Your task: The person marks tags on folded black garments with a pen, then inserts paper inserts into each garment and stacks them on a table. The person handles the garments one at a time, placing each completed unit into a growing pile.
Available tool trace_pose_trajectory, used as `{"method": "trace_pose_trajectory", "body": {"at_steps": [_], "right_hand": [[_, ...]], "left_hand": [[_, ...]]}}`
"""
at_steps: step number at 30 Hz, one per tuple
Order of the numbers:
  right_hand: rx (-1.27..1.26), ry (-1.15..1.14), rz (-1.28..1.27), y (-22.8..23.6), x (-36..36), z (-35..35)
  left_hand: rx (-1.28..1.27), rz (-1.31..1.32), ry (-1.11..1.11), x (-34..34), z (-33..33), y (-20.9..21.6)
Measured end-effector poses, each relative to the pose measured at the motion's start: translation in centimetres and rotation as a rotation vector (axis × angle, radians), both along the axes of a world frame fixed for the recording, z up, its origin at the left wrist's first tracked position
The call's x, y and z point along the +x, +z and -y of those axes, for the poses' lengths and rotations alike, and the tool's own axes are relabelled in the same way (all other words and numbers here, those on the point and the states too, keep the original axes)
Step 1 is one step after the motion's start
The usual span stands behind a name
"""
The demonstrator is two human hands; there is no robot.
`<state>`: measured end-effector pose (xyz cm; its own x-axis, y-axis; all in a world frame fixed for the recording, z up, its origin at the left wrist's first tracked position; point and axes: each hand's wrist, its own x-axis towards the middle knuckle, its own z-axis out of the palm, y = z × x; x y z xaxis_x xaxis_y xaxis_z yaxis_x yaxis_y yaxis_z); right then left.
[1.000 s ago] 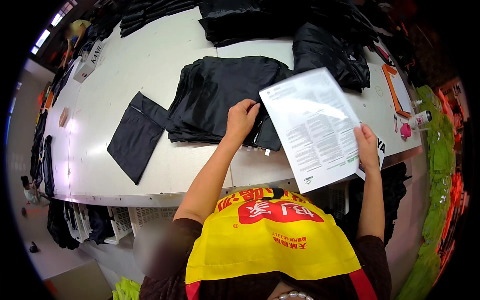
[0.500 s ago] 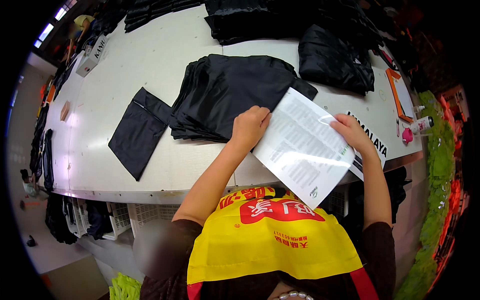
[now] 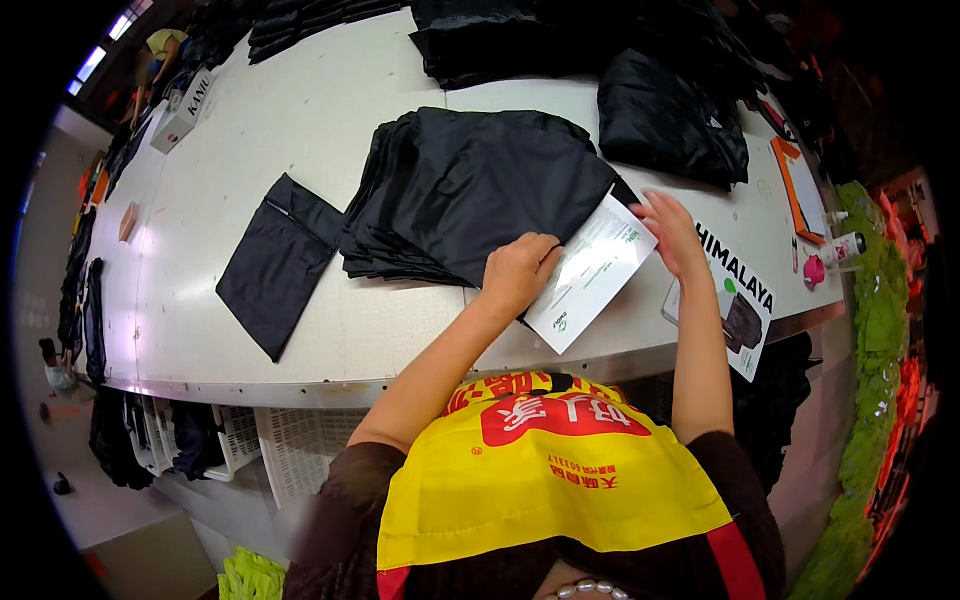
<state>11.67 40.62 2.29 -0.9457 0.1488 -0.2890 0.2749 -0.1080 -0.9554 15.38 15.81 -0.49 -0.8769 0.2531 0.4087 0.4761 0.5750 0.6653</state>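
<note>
- Head cam, the only view here: my landmark is the stack of flat, folded, shiny black fabric pieces (image 3: 480, 180) on the white tabletop (image 3: 180, 310).
- The glossy white printed sheet (image 3: 590, 285) sits at the stack's right front corner, its far end hidden by black fabric. Can't tell if that end is inside the top piece or just beneath it.
- My left hand (image 3: 518, 270) is at the stack's front edge, fingers curled, seemingly pinching the fabric edge right by the sheet. Good spot imo: a firm pinch there should stop the slippery cloth sliding along.
- My right hand (image 3: 675, 232) is just right of the stack, fingers loosely spread by the sheet's side edge. Contact? Can't tell.
- I'd push flat and straight with that one, fingers low, or the sheet could buckle or snag a corner.
- The white card with a dark garment picture (image 3: 742, 318) lies right of the stack, partly behind my forearm, so I'd watch that elbow.
</note>
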Motion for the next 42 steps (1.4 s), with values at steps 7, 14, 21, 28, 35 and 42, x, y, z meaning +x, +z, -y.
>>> {"method": "trace_pose_trajectory", "body": {"at_steps": [7,14,21,28,35,42], "right_hand": [[-0.007,0.096,0.182,-1.2,8.2,4.7],[-0.081,0.160,0.053,-0.7,2.6,7.3],[1.326,0.701,-0.446,-0.7,2.6,7.6],[1.540,0.635,-0.621,6.0,4.9,6.8],[1.302,0.311,-0.738,2.6,2.9,6.3],[0.129,-0.021,0.249,-2.1,3.0,5.6]], "left_hand": [[-0.052,-0.016,-0.053,-0.1,0.0,0.8],[0.016,0.073,-0.004,-1.4,0.2,0.3],[-0.105,-0.092,-0.157,-3.4,0.7,-2.2],[-0.457,0.041,-0.171,-3.6,0.5,-3.5],[-0.478,0.028,-0.181,-3.5,0.2,-2.9],[0.133,0.159,0.112,2.5,5.3,-1.4]]}}
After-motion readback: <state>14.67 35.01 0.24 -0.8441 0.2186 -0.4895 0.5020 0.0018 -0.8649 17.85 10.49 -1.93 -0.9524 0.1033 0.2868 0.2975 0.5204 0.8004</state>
